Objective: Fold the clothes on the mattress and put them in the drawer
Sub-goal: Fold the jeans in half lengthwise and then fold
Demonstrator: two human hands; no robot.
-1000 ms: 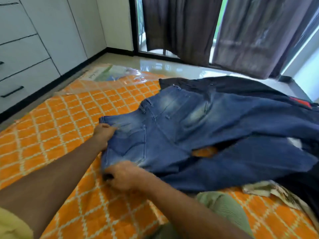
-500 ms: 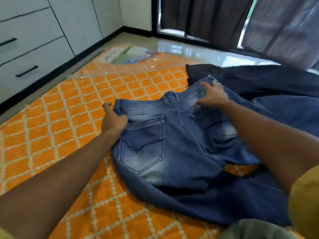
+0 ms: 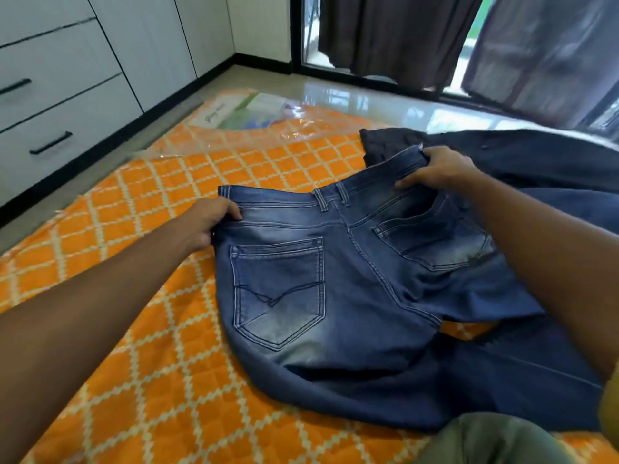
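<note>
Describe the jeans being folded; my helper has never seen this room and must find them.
On the orange quilted mattress, both hands grip one waistband. Those are the jeans: faded blue denim, white-stitched back pockets up, unlike the plain dark garment behind.

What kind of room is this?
Probably a bedroom: an orange quilted mattress on the floor, white built-in drawers with black handles, and dark curtains over a glass door.

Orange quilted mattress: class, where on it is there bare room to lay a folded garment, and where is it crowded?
Bare: the orange quilted mattress left of the blue denim jeans, toward the white drawers, and its near-left corner. Crowded: the right side, where the dark navy garment lies behind the jeans, held by left hand and right hand.
</note>
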